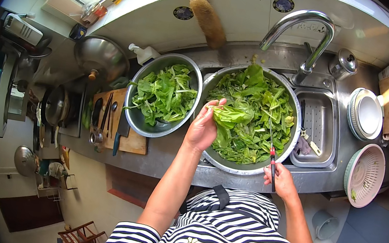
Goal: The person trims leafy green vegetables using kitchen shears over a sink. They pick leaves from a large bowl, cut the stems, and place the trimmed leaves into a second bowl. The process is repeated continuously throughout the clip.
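My left hand (204, 128) grips a pale green leaf bunch (233, 116) between thumb and fingers, above a large metal basin (292, 144). Cut or torn leafy greens (244, 144) fill that basin, with some water showing among them. In my right hand (282, 179), at the basin's near right rim, is a slim-bladed knife (272, 164) with a red and black handle. Its blade points away from me, over the greens. To the left, a smaller metal bowl (200, 84) holds more leaves (164, 94).
A cutting board (139, 146) at the left carries a cleaver (123, 125), chopsticks and spoons. The tap (306, 66) arches behind the basin. On the right are a small sink (324, 123), stacked bowls (367, 114) and a pink colander (365, 175) at the counter's edge.
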`<action>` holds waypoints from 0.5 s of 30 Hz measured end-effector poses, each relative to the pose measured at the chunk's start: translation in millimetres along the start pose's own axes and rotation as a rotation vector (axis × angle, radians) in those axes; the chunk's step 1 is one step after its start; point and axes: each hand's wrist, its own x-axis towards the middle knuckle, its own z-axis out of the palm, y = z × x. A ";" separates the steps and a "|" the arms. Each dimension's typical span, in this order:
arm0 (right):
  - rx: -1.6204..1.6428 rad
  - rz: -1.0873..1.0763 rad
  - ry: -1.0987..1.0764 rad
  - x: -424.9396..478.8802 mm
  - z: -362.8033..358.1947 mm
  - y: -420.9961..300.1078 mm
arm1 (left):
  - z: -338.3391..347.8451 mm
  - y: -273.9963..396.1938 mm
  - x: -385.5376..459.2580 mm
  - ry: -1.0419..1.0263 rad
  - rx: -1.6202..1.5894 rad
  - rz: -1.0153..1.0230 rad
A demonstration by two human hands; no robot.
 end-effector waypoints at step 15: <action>-0.746 -0.251 0.006 -13.9 16.3 -49.8 | -6.5 -29.3 -19.9 0.050 0.826 -0.339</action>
